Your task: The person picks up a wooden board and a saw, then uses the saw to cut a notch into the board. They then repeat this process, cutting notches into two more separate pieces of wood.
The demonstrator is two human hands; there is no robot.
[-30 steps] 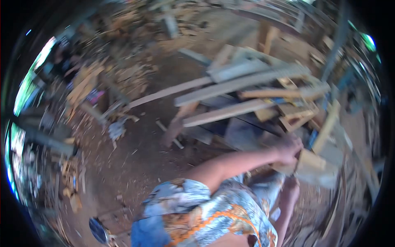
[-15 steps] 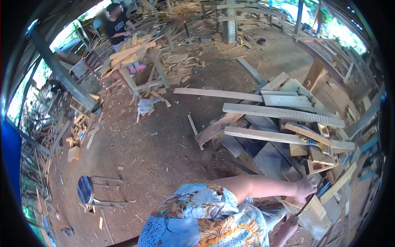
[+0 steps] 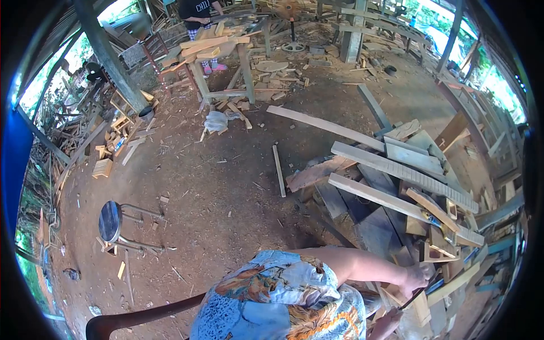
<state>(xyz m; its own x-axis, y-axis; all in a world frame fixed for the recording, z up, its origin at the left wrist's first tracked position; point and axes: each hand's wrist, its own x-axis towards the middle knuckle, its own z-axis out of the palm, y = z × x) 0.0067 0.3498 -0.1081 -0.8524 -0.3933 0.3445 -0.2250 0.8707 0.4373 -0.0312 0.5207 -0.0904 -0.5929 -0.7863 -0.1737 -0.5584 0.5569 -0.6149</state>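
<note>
My left arm, in a blue patterned sleeve, reaches right, and my left hand is closed over the wood pieces there. A thin dark rod-like tool runs slantwise between my hands. My right hand, low in the view, has its fingers closed at the tool's lower end. The left hand's fingers are around or against its upper end; what else they grip is hidden. Beside the hands is a light wood block.
Long boards lie across a wood pile at right, with a wooden frame near my left hand. A round stool lies tipped at left. A curved wooden armrest is below. Another person stands behind a workbench.
The view has turned, so the surroundings shift right and the armrest shows at lower left. My hands stay close together at the dark tool.
</note>
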